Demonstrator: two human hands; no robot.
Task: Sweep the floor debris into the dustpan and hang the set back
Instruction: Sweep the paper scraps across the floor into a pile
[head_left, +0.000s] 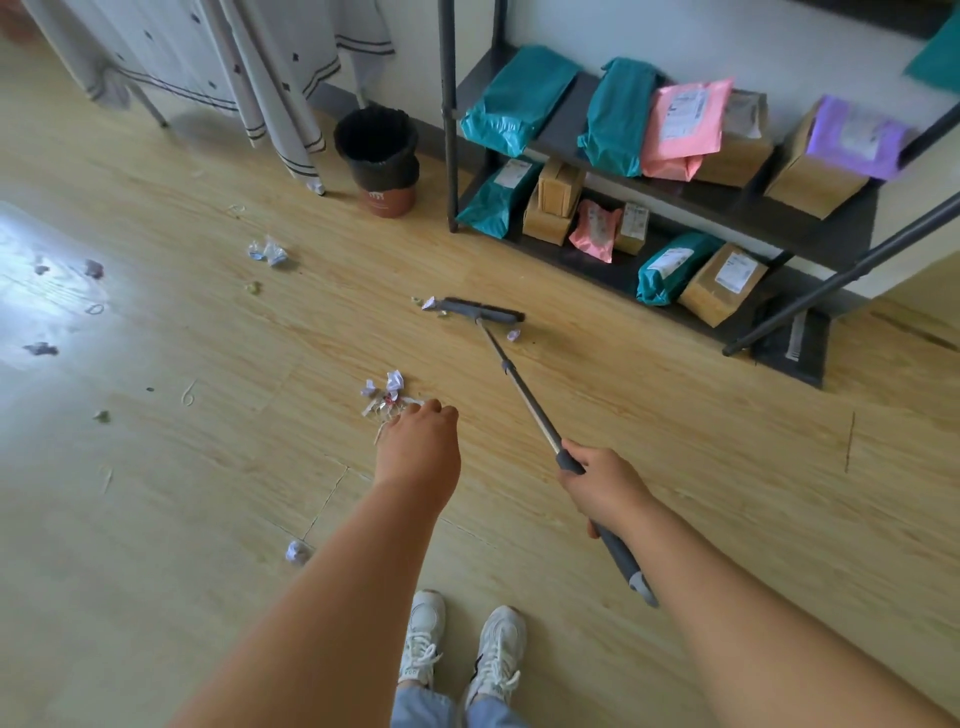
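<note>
My right hand (602, 488) grips the grey foam grip of a long broom handle (524, 400). The grey broom head (483, 312) lies on the wood floor ahead, with small scraps at both of its ends. My left hand (418, 452) reaches forward with its fingers hanging loosely and holds nothing; a cluster of crumpled paper (387, 395) lies just beyond it. More paper wads (267, 252) and scraps are scattered to the left, and one wad (297, 551) lies near my left forearm. A dark dustpan (795, 343) with a long handle stands by the shelf at the right.
A black-lined trash bin (379, 161) stands by the wall. A dark metal shelf (727, 208) holding teal, pink and purple mailers and cardboard boxes fills the right side. A cloth-draped table (208, 62) is at the back left. My white sneakers (462, 639) are at the bottom.
</note>
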